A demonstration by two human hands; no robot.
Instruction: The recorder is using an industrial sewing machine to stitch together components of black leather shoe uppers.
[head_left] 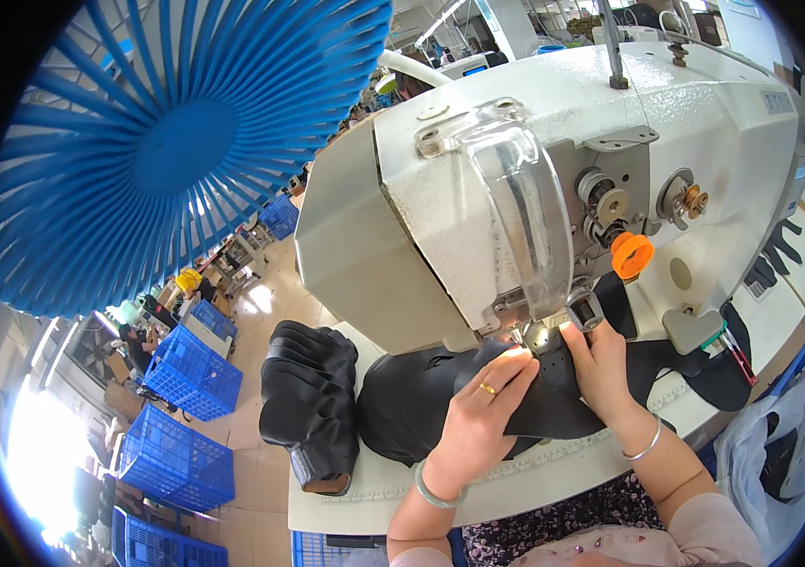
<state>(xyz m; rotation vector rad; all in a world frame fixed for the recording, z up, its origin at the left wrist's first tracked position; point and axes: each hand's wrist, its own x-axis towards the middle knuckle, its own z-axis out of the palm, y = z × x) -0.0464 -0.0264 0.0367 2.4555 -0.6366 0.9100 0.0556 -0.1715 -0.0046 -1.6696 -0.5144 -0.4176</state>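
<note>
A white sewing machine (535,189) stands before me, its needle area lit by a small lamp. Black sheet material (553,402), leather-like, lies under the needle. My left hand (487,402), with a ring and a bangle, grips this material, fingers together and tips close beside the needle. On the other side of the needle, my right hand (603,373) holds the same material, thumb and forefinger near the presser foot; its other fingers are partly hidden. A stack of curved black pieces (308,397) rests at the table's left edge.
A blue fan guard (185,146) fills the upper left. Blue crates (175,458) line the floor at left. A red-and-green pen-like tool (738,354) lies right of the machine, above a plastic bag (761,472). A printed ruler scale (374,493) runs along the white table.
</note>
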